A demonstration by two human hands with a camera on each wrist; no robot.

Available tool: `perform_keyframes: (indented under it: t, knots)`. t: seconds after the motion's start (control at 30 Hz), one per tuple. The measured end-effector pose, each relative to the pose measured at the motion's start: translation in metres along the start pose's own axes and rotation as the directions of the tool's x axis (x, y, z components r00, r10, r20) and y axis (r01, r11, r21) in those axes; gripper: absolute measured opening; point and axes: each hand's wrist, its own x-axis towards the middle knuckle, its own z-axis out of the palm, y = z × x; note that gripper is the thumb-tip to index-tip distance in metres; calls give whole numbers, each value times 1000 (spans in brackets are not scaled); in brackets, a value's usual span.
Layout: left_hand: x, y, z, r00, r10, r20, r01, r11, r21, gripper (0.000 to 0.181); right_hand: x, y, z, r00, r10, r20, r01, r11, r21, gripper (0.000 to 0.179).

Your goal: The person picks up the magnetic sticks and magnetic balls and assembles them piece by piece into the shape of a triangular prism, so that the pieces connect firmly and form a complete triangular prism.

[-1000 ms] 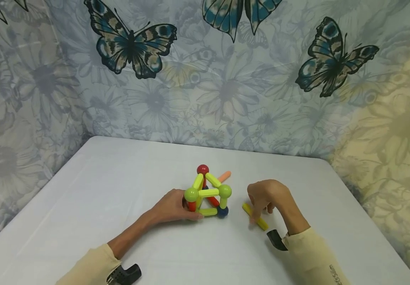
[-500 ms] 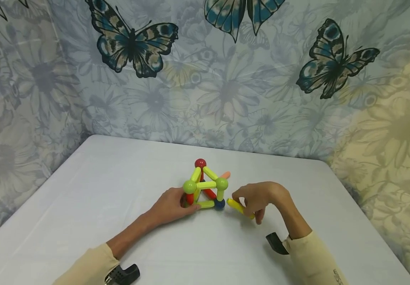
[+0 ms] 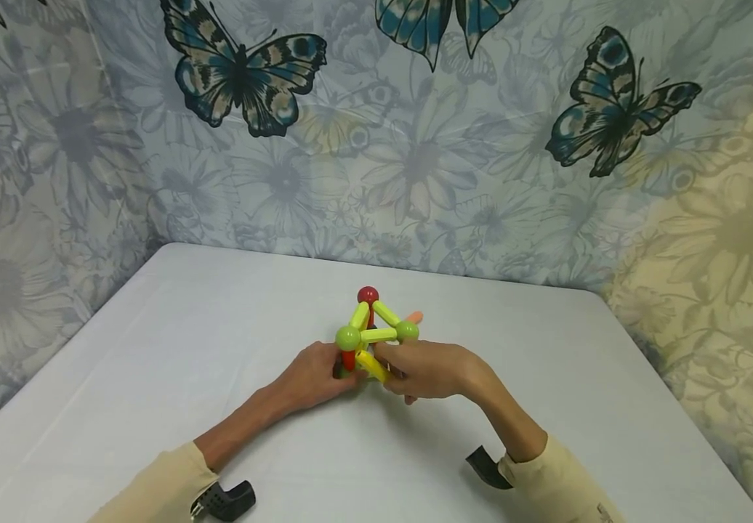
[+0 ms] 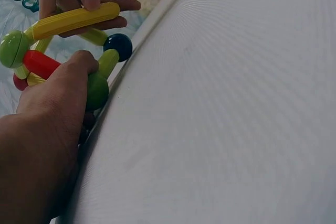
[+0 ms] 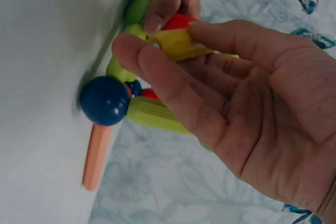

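Observation:
A frame of magnetic sticks and balls stands on the table, with a red ball (image 3: 368, 296) on top and light-green balls (image 3: 348, 338) lower down. My left hand (image 3: 314, 378) grips its lower left corner, by a red stick (image 4: 41, 64) and a dark-green ball (image 4: 97, 92). Between thumb and fingers my right hand (image 3: 435, 370) pinches a yellow stick (image 3: 372, 367) in front of the frame. One end of that stick lies close to the upper left light-green ball; whether they touch I cannot tell. In the head view the right hand hides the navy ball (image 5: 105, 100).
A loose orange stick (image 3: 414, 317) lies on the white table (image 3: 252, 305) behind the frame, partly hidden. Patterned butterfly cloth (image 3: 416, 167) hangs beyond the table's back edge. Black straps (image 3: 489, 468) hang by both sleeves.
My right hand has picked the yellow stick up off the table and carried it left to the frame. The frame has shifted slightly away, my left hand still gripping it.

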Motion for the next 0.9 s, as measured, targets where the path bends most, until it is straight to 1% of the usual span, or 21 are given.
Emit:
perform_keyframes:
  t: [0.2, 0.3, 0.37, 0.43, 0.5, 0.57, 0.63, 0.7, 0.77, 0.9]
  knots:
    - [0, -1, 0, 1000, 27, 2, -27, 1000, 1, 21, 6, -2, 7, 997, 25, -72, -26, 1000, -14, 5]
    - [1, -2, 1, 1000, 28, 4, -28, 1000, 7, 21, 8, -2, 9, 993, 27, -116, -32, 999, -35, 7]
    - [1, -3, 2, 1000, 27, 6, -27, 1000, 7, 21, 8, -3, 10, 990, 47, -135, -51, 998, -32, 8]
    - [1, -3, 2, 1000, 25, 7, -25, 1000, 8, 21, 8, -4, 12, 985, 91, -146, -96, 995, -27, 9]
    - [1, -3, 1, 1000, 23, 5, -23, 1000, 6, 21, 7, -6, 15, 977, 154, -148, -158, 987, -16, 9]
    - [1, -2, 1, 1000, 21, 3, -21, 1000, 0, 21, 7, -9, 17, 964, 215, -154, -221, 975, -23, 9]
    - [1, -2, 0, 1000, 22, -2, -22, 1000, -7, 23, 7, -11, 20, 951, 254, -176, -265, 964, -39, 9]
    - [0, -2, -1, 1000, 21, -7, -22, 1000, -13, 25, 8, -13, 24, 941, 263, -214, -284, 956, -73, 8]
    - [0, -2, -1, 1000, 27, -11, -28, 1000, -15, 26, 10, -13, 28, 932, 255, -256, -295, 946, -133, 11]
    - [1, -2, -2, 999, 45, -14, -44, 999, 9, 28, 14, -12, 34, 920, 239, -311, -324, 910, -259, 24]
